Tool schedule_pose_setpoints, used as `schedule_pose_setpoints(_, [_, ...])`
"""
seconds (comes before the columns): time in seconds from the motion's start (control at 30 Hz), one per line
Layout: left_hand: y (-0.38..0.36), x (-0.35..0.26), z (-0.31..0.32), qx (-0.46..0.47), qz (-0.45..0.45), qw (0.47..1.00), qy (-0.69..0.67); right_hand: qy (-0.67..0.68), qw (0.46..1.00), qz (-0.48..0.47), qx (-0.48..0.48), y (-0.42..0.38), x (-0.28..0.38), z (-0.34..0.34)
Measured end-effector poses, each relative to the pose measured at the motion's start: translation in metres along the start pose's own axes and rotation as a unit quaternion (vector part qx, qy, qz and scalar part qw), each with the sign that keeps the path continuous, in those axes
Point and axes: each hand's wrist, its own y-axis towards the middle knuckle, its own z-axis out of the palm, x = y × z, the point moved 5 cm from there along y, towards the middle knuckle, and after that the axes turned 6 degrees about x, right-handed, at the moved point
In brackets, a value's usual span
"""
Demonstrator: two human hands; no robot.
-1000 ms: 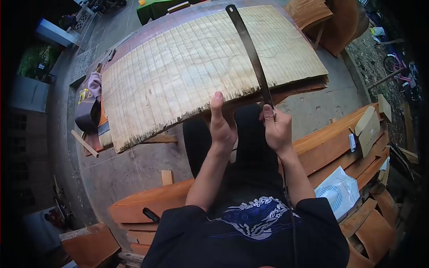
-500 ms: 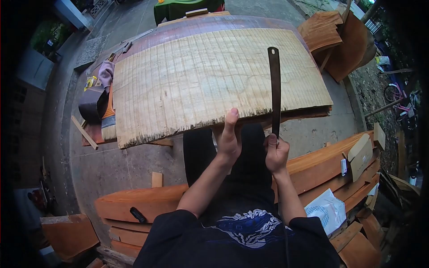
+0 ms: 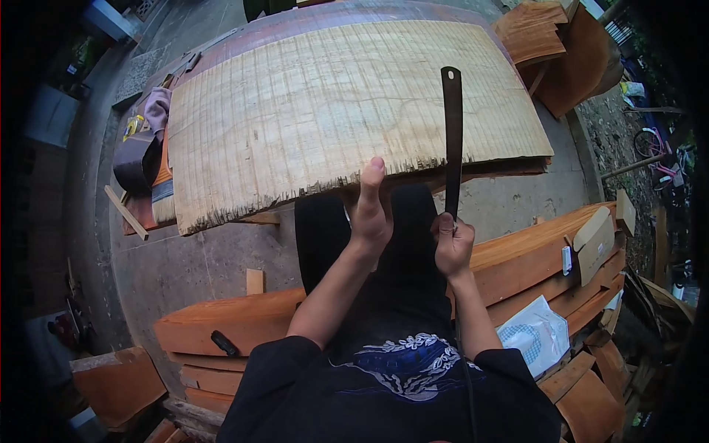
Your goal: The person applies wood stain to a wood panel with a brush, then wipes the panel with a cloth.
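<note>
A large pale board [image 3: 340, 103] with a rough, splintered near edge lies in front of me. My right hand [image 3: 453, 244] is closed round the lower end of a long, flat dark tool [image 3: 453, 140], which stands upright across the board's near edge; a hole shows in its top end. My left hand [image 3: 371, 214] is at the near edge of the board, its thumb raised and apart. The other fingers of that hand are mostly hidden below the edge, so whether they touch the board cannot be seen.
Orange-brown timbers [image 3: 229, 325] lie on both sides of my body, with a black object [image 3: 224, 343] on the left one. A plastic packet [image 3: 535, 336] rests at the right. Cloth [image 3: 156, 109] hangs by the board's left end; curved wood pieces [image 3: 576, 70] stand back right.
The view has tilted slightly, so the board appears higher and a little further left. Both hands keep nearly the same pose, and the dark tool stays in my right hand.
</note>
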Motion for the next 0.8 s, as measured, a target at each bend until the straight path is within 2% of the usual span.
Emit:
schedule_pose_setpoints(0.07, [0.003, -0.005, 0.004, 0.003, 0.005, 1.0, 0.002, 0.015, 1.0, -0.012, -0.012, 0.001, 0.0, 0.002])
schedule_pose_setpoints(0.17, [0.0, -0.004, 0.005, 0.016, -0.03, 0.999, -0.021, -0.018, 1.0, 0.002, 0.006, 0.036, 0.038, -0.002])
schedule_pose_setpoints(0.27, [0.002, -0.004, 0.002, 0.005, -0.009, 1.0, -0.002, -0.009, 1.0, -0.019, -0.008, 0.005, 0.007, 0.003])
schedule_pose_setpoints(0.3, [0.003, -0.005, 0.003, 0.006, -0.004, 1.0, -0.002, 0.002, 0.999, -0.036, -0.011, 0.006, 0.012, 0.004])
schedule_pose_setpoints(0.43, [0.002, -0.002, 0.0, 0.02, -0.01, 1.0, -0.005, -0.012, 1.0, 0.001, 0.014, 0.038, 0.032, -0.003])
schedule_pose_setpoints(0.57, [0.006, -0.003, -0.001, 0.009, -0.002, 1.0, 0.004, 0.008, 1.0, -0.025, 0.012, 0.008, -0.003, -0.001])
schedule_pose_setpoints(0.8, [0.004, -0.006, 0.007, 0.025, -0.005, 1.0, 0.013, -0.019, 0.999, -0.015, 0.036, 0.01, 0.005, -0.011])
